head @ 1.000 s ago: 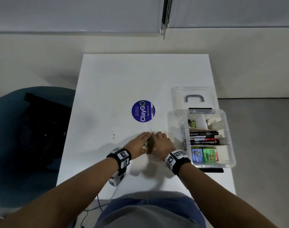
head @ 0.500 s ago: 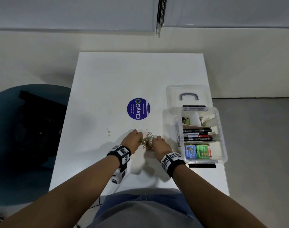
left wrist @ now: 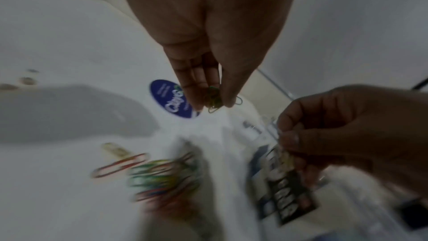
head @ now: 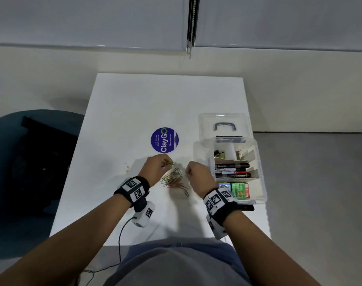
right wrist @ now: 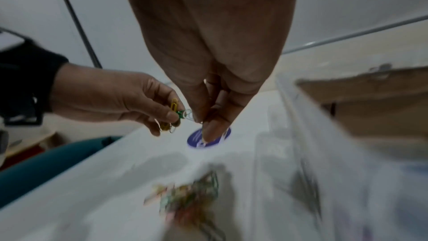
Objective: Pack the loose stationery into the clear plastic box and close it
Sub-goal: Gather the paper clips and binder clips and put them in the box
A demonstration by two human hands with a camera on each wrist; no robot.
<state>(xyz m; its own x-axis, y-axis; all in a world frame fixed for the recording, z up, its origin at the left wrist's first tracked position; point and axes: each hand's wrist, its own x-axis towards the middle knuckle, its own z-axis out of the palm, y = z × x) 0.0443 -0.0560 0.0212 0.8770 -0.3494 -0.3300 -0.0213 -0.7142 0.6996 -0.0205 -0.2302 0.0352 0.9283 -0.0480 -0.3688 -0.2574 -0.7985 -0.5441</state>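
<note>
A heap of coloured paper clips (head: 173,180) lies on the white table (head: 134,100), blurred in the wrist views (left wrist: 162,177) (right wrist: 192,201). My left hand (head: 168,164) is raised just left of the heap and pinches a few green and yellow clips (left wrist: 214,101) (right wrist: 173,112). To the right of the heap, my right hand (head: 187,172) (right wrist: 201,127) pinches a pale clip (right wrist: 188,114) between thumb and fingers. The clear plastic box (head: 260,182) stands open at the right, holding markers, small coloured packs and binder clips.
The box's lid (head: 223,124), with a grey handle, lies folded back behind it. A round blue sticker (head: 164,139) sits beyond the hands. A few small specks (head: 126,169) lie to the left. A dark teal chair (head: 21,162) stands left of the table.
Both hands were cupped together over the clips. They have lifted and drawn apart, each holding a few clips, and the heap between them now shows.
</note>
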